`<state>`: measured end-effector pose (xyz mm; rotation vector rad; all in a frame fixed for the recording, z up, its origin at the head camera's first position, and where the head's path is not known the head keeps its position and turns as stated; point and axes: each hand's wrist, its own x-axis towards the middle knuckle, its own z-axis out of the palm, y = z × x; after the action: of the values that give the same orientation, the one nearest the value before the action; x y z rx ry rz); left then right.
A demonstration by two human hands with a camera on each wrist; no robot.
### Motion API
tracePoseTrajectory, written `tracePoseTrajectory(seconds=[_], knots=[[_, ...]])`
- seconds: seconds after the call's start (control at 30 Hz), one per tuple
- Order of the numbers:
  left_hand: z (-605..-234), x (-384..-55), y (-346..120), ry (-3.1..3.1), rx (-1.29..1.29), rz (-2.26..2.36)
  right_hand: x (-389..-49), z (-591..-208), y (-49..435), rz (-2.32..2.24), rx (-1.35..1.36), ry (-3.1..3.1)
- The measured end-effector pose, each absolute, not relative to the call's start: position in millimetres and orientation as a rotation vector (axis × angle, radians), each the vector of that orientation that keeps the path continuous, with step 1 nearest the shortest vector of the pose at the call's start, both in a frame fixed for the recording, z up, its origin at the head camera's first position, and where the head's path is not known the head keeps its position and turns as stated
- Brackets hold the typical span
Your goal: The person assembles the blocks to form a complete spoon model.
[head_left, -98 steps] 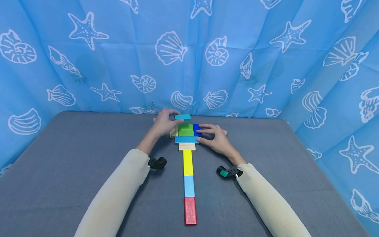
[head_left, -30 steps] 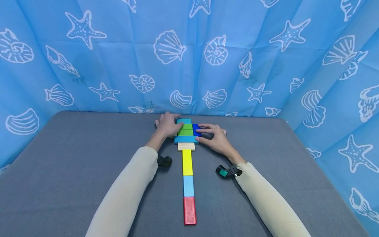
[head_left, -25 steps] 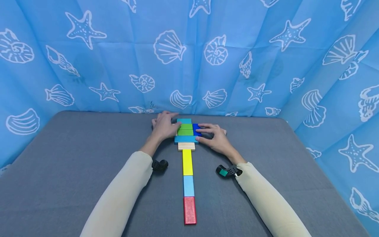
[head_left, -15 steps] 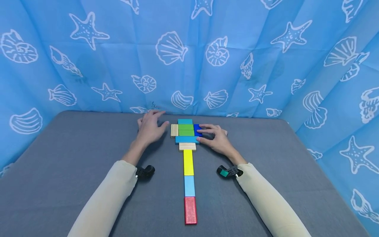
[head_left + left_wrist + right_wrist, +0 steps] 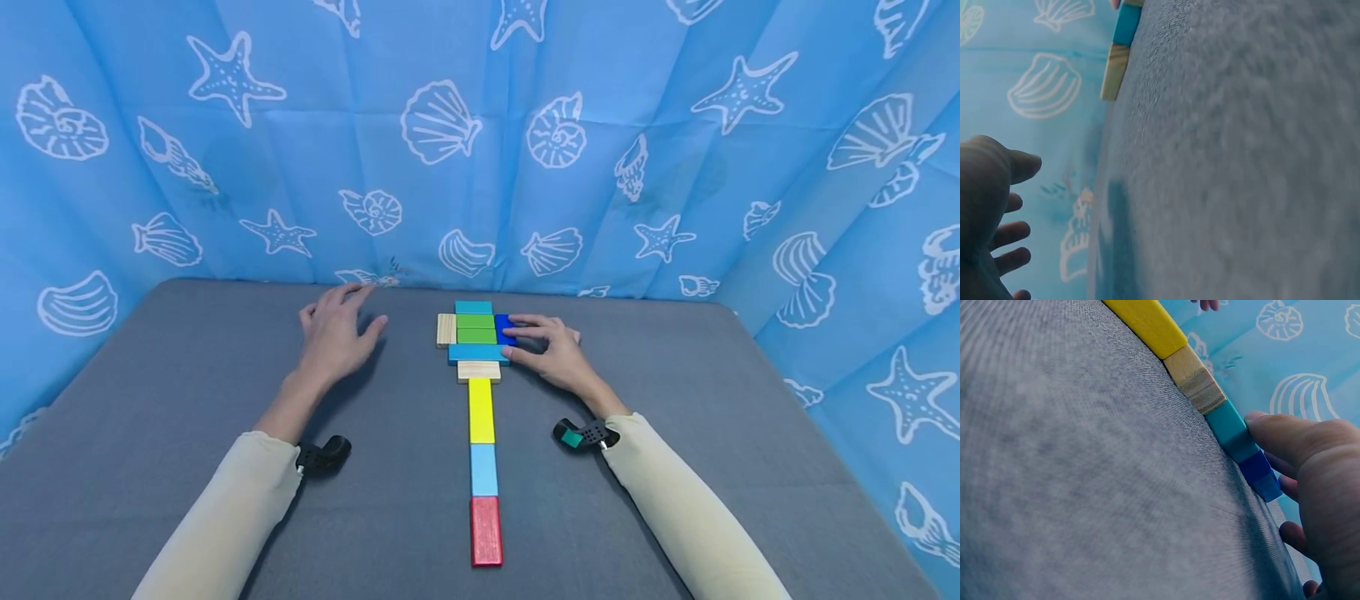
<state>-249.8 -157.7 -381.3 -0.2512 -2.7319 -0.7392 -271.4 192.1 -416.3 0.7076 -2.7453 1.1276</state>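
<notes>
Flat toy blocks lie in a pattern on the grey cloth. A teal block [image 5: 473, 307] lies at its far end, against two green blocks [image 5: 476, 321]. Left of the green pair is a plain wooden block [image 5: 446, 330], right of it a dark blue block [image 5: 506, 323]. My right hand [image 5: 552, 353] rests fingertips on the dark blue block; its thumb touches the long blue block [image 5: 474, 354], as the right wrist view also shows. To the left, apart from the blocks, my left hand [image 5: 335, 335] hovers over the cloth with spread fingers, holding nothing.
Toward me, a second wooden block [image 5: 478, 372], a yellow block [image 5: 482, 410], a light blue block [image 5: 483, 469] and a red block [image 5: 486, 531] continue in a line. A blue shell-patterned curtain [image 5: 300, 150] hangs behind the table [image 5: 675, 375].
My left hand has set the teal block down behind the green ones, let go of it and drawn away to the left. My right hand has stayed in place.
</notes>
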Motion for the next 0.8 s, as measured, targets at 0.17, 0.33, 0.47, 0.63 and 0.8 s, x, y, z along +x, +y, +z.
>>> tracePoseTrajectory(seconds=[0.17,0.33,0.47,0.63,0.8], knots=[[-384.6,-246.4,-170.3,-2.737,-0.253,-0.665,-271.0,-416.2,192.3,1.122,0.703,-2.748],[-389.1,-245.9,-180.6,-2.736,-0.244,-0.577,-269.9,-416.8,191.1,1.127,0.702,-2.747],[-391.1,-247.7,-185.3,-2.727,-0.244,-0.55,-270.9,-416.2,191.0,1.123,0.716,-2.729],[-390.6,-249.3,-187.1,-2.709,-0.245,-0.557,-273.2,-414.2,191.1,1.123,0.723,-2.72],[-391.1,-249.9,-189.2,-2.699,-0.25,-0.554,-272.3,-413.6,189.7,1.153,0.7,-2.732]])
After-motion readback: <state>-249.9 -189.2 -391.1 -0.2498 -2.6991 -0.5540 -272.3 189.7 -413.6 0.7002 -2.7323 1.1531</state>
